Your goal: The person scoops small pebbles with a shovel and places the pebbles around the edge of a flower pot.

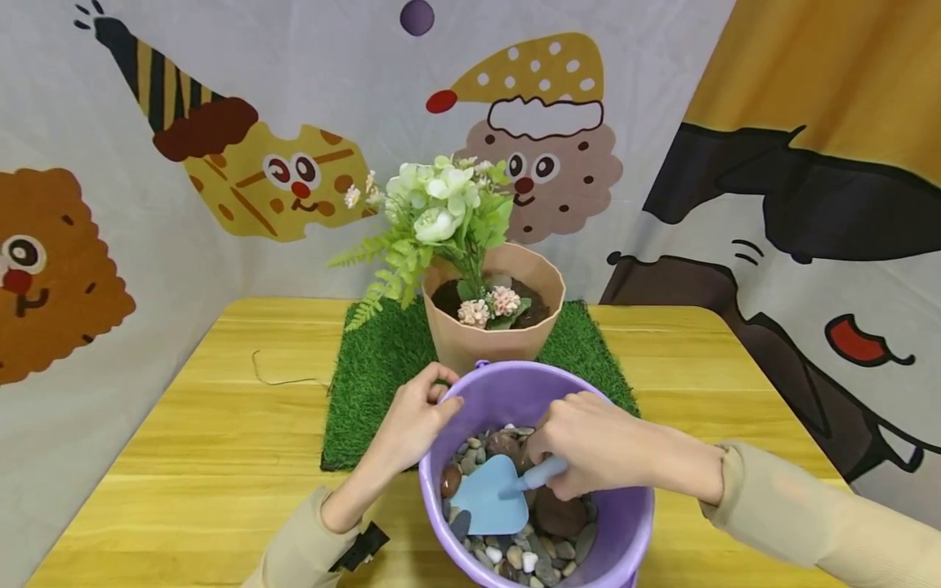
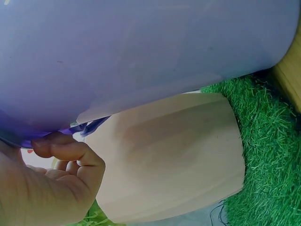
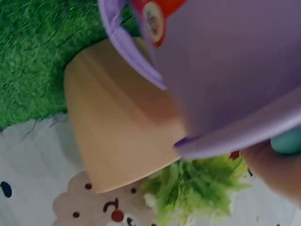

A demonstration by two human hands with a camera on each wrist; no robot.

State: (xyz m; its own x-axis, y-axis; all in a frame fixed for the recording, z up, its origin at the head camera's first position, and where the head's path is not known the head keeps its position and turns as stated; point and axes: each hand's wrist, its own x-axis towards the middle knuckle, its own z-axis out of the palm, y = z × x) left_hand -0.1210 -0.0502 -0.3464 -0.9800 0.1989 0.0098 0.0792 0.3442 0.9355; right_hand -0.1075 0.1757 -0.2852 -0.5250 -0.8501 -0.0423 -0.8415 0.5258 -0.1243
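A purple bucket (image 1: 639, 523) holds pebbles (image 1: 547, 563) and several larger stones. My right hand (image 1: 588, 445) reaches into it and grips the handle of a light blue toy shovel (image 1: 491, 500), whose blade lies over the pebbles. The left hand (image 1: 419, 412) pinches the bucket's left rim between thumb and curled fingers; in the left wrist view, that hand (image 2: 56, 183) is at the rim beside the bucket wall (image 2: 150, 52). In the right wrist view, only part of the right hand (image 3: 273, 169) shows past the rim.
Behind the bucket, a peach flowerpot (image 1: 478, 347) with dark soil holds white flowers (image 1: 441, 196), green leaves and small pink blossoms. It stands on an artificial grass mat (image 1: 367, 392) on the wooden table (image 1: 220, 457). A thin dark wire (image 1: 287, 381) lies to the left.
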